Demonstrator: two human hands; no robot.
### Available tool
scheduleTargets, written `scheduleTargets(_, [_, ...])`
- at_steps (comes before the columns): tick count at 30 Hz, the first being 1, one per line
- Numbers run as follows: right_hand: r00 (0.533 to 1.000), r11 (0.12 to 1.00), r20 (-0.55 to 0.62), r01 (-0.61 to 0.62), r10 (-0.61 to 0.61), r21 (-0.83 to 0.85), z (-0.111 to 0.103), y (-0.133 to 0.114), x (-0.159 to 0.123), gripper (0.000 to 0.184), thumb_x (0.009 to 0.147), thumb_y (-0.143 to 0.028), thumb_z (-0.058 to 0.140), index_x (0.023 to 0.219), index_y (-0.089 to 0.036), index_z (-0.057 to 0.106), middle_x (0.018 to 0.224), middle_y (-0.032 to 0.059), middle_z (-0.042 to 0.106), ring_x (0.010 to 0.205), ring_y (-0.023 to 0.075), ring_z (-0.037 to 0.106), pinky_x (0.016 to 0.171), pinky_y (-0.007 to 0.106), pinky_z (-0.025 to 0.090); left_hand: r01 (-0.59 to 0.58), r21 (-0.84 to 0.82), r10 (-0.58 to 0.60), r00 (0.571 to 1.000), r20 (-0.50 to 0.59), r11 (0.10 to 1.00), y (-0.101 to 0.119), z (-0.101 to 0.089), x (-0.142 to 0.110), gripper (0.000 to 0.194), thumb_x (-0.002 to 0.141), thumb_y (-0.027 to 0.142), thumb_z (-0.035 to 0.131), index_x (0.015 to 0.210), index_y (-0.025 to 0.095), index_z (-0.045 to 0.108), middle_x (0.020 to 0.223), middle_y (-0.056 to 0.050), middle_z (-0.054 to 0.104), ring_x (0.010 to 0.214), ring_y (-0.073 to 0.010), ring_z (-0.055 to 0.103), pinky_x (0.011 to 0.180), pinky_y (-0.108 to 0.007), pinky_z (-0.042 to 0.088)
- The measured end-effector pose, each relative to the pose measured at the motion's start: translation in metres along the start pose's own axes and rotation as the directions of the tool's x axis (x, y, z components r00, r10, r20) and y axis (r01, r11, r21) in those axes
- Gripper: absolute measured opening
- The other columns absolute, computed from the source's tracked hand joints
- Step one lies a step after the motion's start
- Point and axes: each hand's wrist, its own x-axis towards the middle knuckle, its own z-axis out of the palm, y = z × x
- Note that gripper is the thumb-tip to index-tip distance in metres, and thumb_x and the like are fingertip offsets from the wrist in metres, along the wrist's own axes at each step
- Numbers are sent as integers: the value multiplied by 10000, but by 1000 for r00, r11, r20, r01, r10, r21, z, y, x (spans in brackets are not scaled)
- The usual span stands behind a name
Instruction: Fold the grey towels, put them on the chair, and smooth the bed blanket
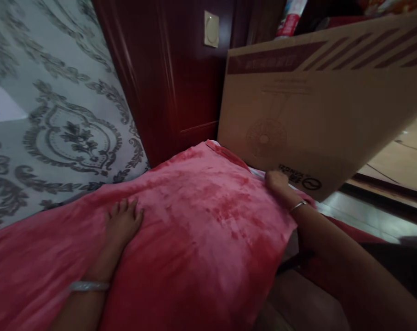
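Observation:
A pink and red mottled bed sheet [180,216] lies over a bed-like surface and reaches to a corner in front of me. My left hand [123,220] rests flat on it at the left, fingers spread, holding nothing. At the right edge, beside the cardboard box, my right hand [277,181] is closed on the sheet's border. Its fingertips are hidden. Next to that fist a strip of whitish, striped fabric [258,173] shows under the sheet. Both wrists wear bangles.
A large cardboard box [325,105] printed with a fan stands close along the right edge. Behind the corner is a dark red wooden panel [191,87] with a switch plate [211,29]. Patterned wallpaper [77,133] borders the left side. Shiny floor [360,214] shows at the right.

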Motion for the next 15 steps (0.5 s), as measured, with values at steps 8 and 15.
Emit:
scheduleTargets(8, [731,734,77,670,-679,110,28,-179,14,639,1057,-540,342,1657,-326,282,1738,38,201,1597,270,160,1268,501,194,32,-68,-33,999,-4,997,-3,7,-4,625,1025,408,321,1594,167,413,1710,-166,282,1564,-376,260,1209,-628,275])
scheduleTargets(15, [854,857,90,514,-513,11,24,-234,52,609,1056,-452,333,1607,-202,400,1668,197,338,1553,405,240,1188,706,205,38,-87,-36,999,21,995,-1,9,-7,615,1026,414,339,1603,211,402,1706,-136,306,1566,-368,268,1225,-662,227])
